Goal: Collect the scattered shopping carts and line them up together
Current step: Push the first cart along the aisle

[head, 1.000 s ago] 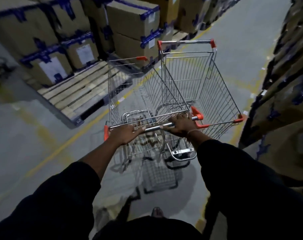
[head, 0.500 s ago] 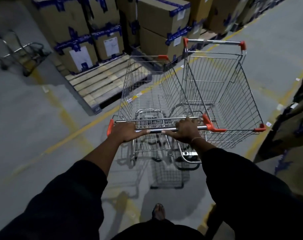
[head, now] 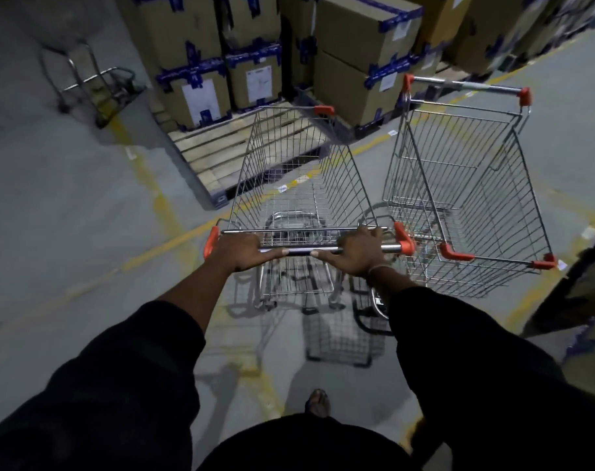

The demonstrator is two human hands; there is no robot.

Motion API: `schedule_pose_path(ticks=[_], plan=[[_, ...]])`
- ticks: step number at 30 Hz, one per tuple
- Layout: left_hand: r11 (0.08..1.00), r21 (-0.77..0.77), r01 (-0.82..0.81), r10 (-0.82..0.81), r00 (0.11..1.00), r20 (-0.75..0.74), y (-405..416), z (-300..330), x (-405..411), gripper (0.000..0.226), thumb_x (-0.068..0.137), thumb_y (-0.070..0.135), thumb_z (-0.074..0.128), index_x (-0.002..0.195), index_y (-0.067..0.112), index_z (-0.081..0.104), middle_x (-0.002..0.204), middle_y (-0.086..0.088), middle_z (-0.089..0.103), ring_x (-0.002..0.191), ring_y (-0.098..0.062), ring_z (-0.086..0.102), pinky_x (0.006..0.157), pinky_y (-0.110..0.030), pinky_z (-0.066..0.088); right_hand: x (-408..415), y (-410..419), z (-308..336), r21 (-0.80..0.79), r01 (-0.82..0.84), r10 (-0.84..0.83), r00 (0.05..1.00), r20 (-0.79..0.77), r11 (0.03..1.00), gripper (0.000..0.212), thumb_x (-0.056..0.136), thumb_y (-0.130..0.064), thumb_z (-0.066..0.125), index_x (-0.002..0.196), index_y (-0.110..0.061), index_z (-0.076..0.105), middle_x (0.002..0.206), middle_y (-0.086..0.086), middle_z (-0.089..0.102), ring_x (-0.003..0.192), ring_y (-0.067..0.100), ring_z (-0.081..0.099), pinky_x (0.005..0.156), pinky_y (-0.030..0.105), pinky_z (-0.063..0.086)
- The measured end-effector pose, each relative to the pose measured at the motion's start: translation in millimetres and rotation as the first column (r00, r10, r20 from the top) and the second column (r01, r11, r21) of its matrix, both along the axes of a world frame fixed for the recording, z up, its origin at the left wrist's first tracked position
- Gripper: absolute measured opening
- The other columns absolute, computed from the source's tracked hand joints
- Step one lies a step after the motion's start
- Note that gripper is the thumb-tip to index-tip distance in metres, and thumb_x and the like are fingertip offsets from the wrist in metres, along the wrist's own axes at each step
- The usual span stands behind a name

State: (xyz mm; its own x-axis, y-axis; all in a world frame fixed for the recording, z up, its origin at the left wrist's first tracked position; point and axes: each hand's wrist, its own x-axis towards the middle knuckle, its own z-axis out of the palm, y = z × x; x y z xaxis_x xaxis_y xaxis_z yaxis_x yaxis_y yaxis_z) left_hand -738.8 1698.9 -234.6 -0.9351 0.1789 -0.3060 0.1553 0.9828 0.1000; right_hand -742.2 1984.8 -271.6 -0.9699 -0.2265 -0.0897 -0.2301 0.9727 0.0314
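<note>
A wire shopping cart [head: 299, 171] with orange corner caps stands straight in front of me. My left hand [head: 236, 249] grips the left end of its metal handle bar [head: 299, 250]. My right hand [head: 359, 249] grips the right end of the same bar. A second wire cart [head: 459, 185] stands right beside it on the right, facing the other way, its handle [head: 466, 85] at the far end. The two baskets are close side by side. A further metal trolley frame [head: 92, 83] stands far left by the wall, blurred.
Stacked cardboard boxes [head: 194, 62] with blue tape sit on a wooden pallet [head: 235, 151] ahead on the left. More boxes [head: 364, 56] line the aisle ahead. Yellow floor lines [head: 160, 243] cross the grey concrete. Dark stacked goods [head: 581, 283] stand at the right edge.
My view has swung left and the held cart has turned with it. The two carts now sit further apart at the front. The trolley frame at far left came into view.
</note>
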Motion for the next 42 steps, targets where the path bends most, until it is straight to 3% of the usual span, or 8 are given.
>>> schedule_pose_path(ticks=[3,7,10,14,23,27,32,42], plan=[[0.998,-0.032,-0.060,0.060,0.998,-0.013,-25.4,-2.6,9.2,0.106,0.063,0.110,0.013,0.063,0.018,0.064,0.066,0.006,0.066,0.074,-0.017,0.062,0.112,-0.063,0.023,0.0,-25.0,0.5,0.025,-0.061,0.062,0.998,-0.016,0.998,0.091,0.077,-0.101,0.011,0.061,-0.023,0.055,0.066,-0.002,0.052,0.103,0.027,0.058,0.108,0.059,0.031],[0.989,-0.042,-0.142,0.142,0.990,-0.007,-58.6,-5.8,26.9,0.108,0.060,0.111,0.010,0.065,0.020,0.068,0.070,0.007,0.068,0.080,-0.017,0.064,0.113,-0.064,0.020,-3.2,-63.3,2.7,0.066,-0.138,0.136,0.990,0.029,0.988,0.101,0.073,-0.104,0.008,0.065,-0.020,0.063,0.068,0.000,0.062,0.084,0.024,0.062,0.104,0.053,0.038],[0.981,-0.048,-0.188,0.188,0.982,-0.017,-84.7,-7.9,43.0,0.110,0.062,0.111,0.010,0.065,0.018,0.069,0.066,0.006,0.067,0.076,-0.017,0.064,0.109,-0.062,0.023,-8.1,-91.2,1.6,0.025,-0.202,0.199,0.975,0.096,0.979,0.105,0.068,-0.108,0.010,0.061,-0.017,0.062,0.060,0.001,0.060,0.061,0.020,0.060,0.086,0.041,0.054],[0.961,-0.062,-0.268,0.267,0.963,-0.029,-122.6,-12.0,67.2,0.112,0.061,0.111,0.010,0.063,0.016,0.068,0.062,0.006,0.066,0.070,-0.015,0.062,0.111,-0.062,0.023,-9.3,-133.3,3.6,0.003,-0.269,0.266,0.954,0.137,0.963,0.108,0.064,-0.110,0.011,0.056,-0.015,0.061,0.055,0.001,0.059,0.055,0.019,0.059,0.072,0.034,0.057],[0.889,-0.085,-0.451,0.450,0.893,-0.025,-199.7,-11.2,122.9,0.111,0.060,0.111,0.007,0.067,0.021,0.072,0.074,0.008,0.069,0.087,-0.019,0.066,0.114,-0.063,0.018,-0.5,-230.9,3.8,0.029,-0.428,0.421,0.898,0.124,0.903,0.105,0.066,-0.109,0.014,0.056,-0.015,0.059,0.055,0.001,0.056,0.058,0.023,0.061,0.067,0.031,0.054],[0.871,-0.055,-0.488,0.487,0.873,-0.036,-225.5,-5.3,144.0,0.100,0.074,0.104,0.020,0.067,0.019,0.071,0.075,0.005,0.070,0.087,-0.020,0.068,0.106,-0.050,0.036,1.6,-271.0,7.9,0.032,-0.496,0.491,0.865,0.103,0.868,0.100,0.072,-0.105,0.020,0.058,-0.015,0.061,0.056,-0.001,0.057,0.062,0.022,0.062,0.071,0.032,0.054],[0.827,-0.063,-0.558,0.553,0.829,-0.083,-266.5,-13.9,161.5,0.105,0.069,0.107,0.014,0.066,0.019,0.071,0.075,0.004,0.071,0.085,-0.020,0.068,0.105,-0.051,0.035,-3.5,-325.2,6.7,0.029,-0.586,0.582,0.809,0.085,0.810,0.104,0.063,-0.109,0.004,0.055,-0.019,0.056,0.055,-0.002,0.059,0.058,0.018,0.059,0.071,0.032,0.053],[0.748,-0.055,-0.661,0.654,0.749,-0.111,-349.1,-21.6,156.0,0.101,0.074,0.104,0.018,0.073,0.020,0.074,0.080,0.002,0.073,0.087,-0.021,0.070,0.095,-0.046,0.043,-46.6,-435.9,5.5,0.065,-0.700,0.695,0.714,0.085,0.711,0.098,0.066,-0.109,0.015,0.054,-0.021,0.055,0.054,-0.001,0.058,0.056,0.019,0.058,0.066,0.031,0.048]])
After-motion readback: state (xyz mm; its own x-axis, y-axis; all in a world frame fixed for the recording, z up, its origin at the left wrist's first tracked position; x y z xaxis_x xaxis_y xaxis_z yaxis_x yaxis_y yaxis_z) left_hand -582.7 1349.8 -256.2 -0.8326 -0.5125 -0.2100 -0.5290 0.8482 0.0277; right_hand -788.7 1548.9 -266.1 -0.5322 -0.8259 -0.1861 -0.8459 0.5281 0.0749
